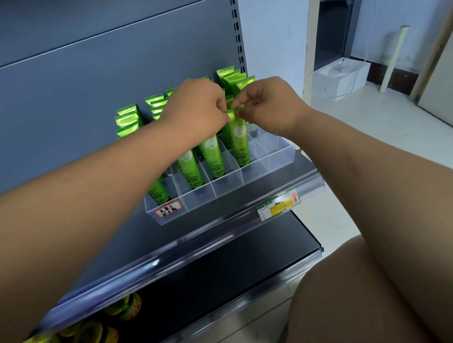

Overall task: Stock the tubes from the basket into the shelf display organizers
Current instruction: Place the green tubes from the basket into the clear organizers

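Left hand at 9 o'clock and right hand at 3 o'clock pinch the crimped top of a green tube standing in the organizer.

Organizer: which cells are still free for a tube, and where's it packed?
In the organizer, free: front-row cells right of the corner tube, and the right-end cell beside the held tube, which left hand and right hand pinch. Packed: back tubes against the panel.
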Available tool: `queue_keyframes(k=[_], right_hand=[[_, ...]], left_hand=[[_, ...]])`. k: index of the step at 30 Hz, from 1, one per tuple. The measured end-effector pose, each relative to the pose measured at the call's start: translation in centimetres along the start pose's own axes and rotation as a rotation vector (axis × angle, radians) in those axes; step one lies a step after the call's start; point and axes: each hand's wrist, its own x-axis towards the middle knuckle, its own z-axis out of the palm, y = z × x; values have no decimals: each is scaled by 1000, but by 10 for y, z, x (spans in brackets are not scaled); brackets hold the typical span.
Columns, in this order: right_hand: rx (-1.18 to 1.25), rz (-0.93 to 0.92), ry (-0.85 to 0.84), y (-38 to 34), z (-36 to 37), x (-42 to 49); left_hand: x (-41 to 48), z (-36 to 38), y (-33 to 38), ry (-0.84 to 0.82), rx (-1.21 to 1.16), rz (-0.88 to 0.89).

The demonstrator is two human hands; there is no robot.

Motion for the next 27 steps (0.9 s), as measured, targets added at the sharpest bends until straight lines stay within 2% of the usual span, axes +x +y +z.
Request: queue_keyframes(k=[14,27], right_hand=[[-51,-56,-26,-5,3,4],[-120,-85,-36,-12,2,3]], left_hand=[[-4,-6,1,-29,156,41],[-7,-8,2,-50,150,6]])
